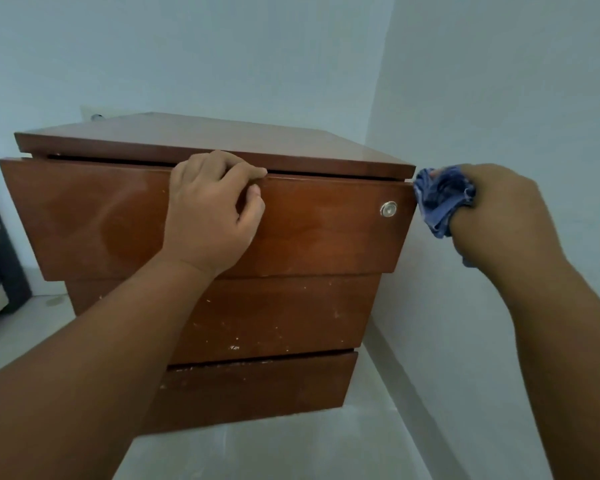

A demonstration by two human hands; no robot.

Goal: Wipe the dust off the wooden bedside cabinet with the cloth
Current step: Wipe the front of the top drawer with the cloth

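Against a pale corner wall, a person dusts a wooden bedside cabinet standing on the floor, its three drawer fronts stacked and its top bare. At the cabinet's 3 o'clock edge, the right hand has its grip closed around a bunched blue cloth, pressing it where the top drawer meets the cabinet top's front right corner. Toward 12 o'clock on that drawer front, the left hand hooks its fingers over the upper lip, grip curled narrow on the wood, apparently steadying the drawer, which stands slightly forward of the two below. A small metal lock sits near the drawer's 3 o'clock end.

Soft and light, the cloth should mould to edges and corners; held as a wad in the palm, it is unlikely to slip. Rigid and likely heavy, the cabinet should stay put under wiping pressure, though the drawer may slide unless braced at its lip. Pale specks show on the lower drawer fronts, suggesting work remains there.
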